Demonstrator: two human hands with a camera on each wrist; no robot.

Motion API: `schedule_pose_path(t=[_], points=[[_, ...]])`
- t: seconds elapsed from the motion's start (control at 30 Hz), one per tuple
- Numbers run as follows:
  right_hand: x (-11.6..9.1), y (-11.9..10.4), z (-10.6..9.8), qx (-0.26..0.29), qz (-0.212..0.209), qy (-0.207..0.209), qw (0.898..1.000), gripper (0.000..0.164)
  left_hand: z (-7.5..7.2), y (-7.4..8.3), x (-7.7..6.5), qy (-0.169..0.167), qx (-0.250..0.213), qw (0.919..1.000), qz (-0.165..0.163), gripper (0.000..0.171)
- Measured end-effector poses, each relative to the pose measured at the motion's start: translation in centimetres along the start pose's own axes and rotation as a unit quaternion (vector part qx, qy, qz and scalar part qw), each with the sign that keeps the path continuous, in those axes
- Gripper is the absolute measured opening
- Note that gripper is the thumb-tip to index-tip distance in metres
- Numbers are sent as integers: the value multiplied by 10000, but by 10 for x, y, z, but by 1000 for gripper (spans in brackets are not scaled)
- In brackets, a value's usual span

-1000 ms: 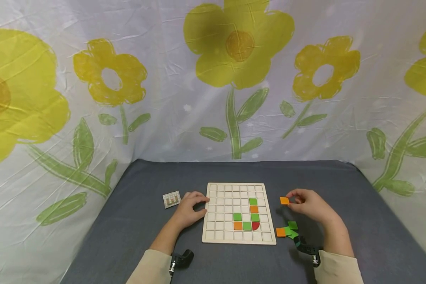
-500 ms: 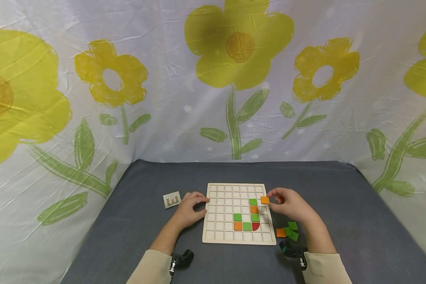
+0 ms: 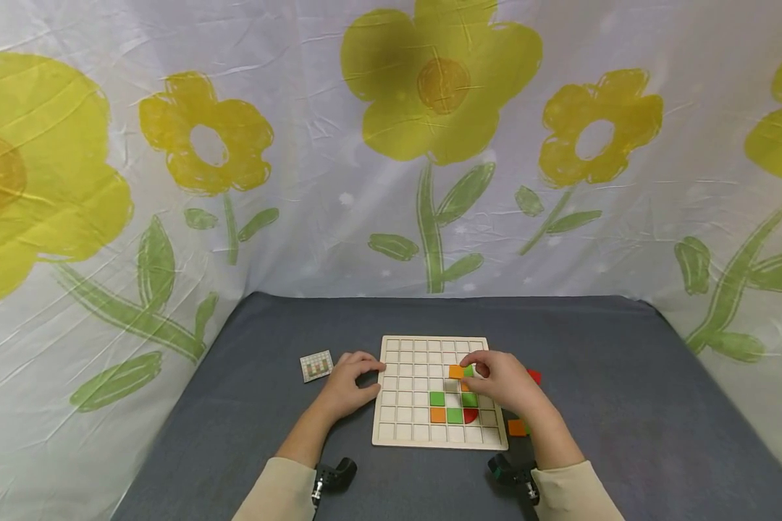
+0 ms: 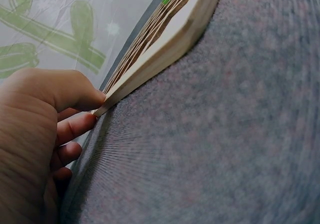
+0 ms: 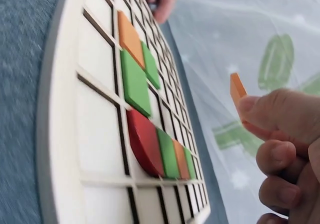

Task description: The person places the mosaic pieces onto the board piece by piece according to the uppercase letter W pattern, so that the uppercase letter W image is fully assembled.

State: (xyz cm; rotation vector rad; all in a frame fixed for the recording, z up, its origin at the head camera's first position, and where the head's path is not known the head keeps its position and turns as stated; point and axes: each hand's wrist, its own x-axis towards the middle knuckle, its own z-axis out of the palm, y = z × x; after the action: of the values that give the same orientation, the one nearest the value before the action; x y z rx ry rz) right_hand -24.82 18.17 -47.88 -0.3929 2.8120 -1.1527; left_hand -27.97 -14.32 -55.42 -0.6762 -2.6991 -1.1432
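Note:
My right hand pinches an orange square tile between thumb and forefinger above the wooden grid board. In the right wrist view this orange tile is held clear of the board, tilted. On the board lie several green and orange square tiles, such as a green tile, plus a red quarter-round tile. My right fingers partly cover the upper right tiles. My left hand rests thumb and forefinger, spaced apart, against the board's left edge; the left wrist view shows the fingertips touching its rim.
A small card with a printed grid pattern lies left of the board. Right of it are a loose orange tile and a red piece, partly hidden by my right arm. A flowered curtain stands behind the dark grey table.
My right hand has carried the orange tile leftward from beside the board to over its upper right part. A red piece has come into view behind my right wrist. The left hand stays in place.

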Motion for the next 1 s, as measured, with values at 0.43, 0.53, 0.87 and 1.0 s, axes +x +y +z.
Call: schedule_pose_path(t=[0.43, 0.53, 0.87, 1.0], points=[[12, -4, 25, -948, -163, 197, 9952, 17, 0, -1, -1, -38, 48, 10000, -20, 32], [15, -7, 32, -1159, -219, 150, 9929, 17, 0, 0, -1, -32, 69, 10000, -49, 32], [16, -13, 41, -1562, -56, 22, 9877, 15, 0, -2, 0, -50, 97, 9999, -1, 33], [15, -13, 42, -1560, -122, -51, 9877, 16, 0, -4, -1, -61, 114, 9999, 50, 33]])
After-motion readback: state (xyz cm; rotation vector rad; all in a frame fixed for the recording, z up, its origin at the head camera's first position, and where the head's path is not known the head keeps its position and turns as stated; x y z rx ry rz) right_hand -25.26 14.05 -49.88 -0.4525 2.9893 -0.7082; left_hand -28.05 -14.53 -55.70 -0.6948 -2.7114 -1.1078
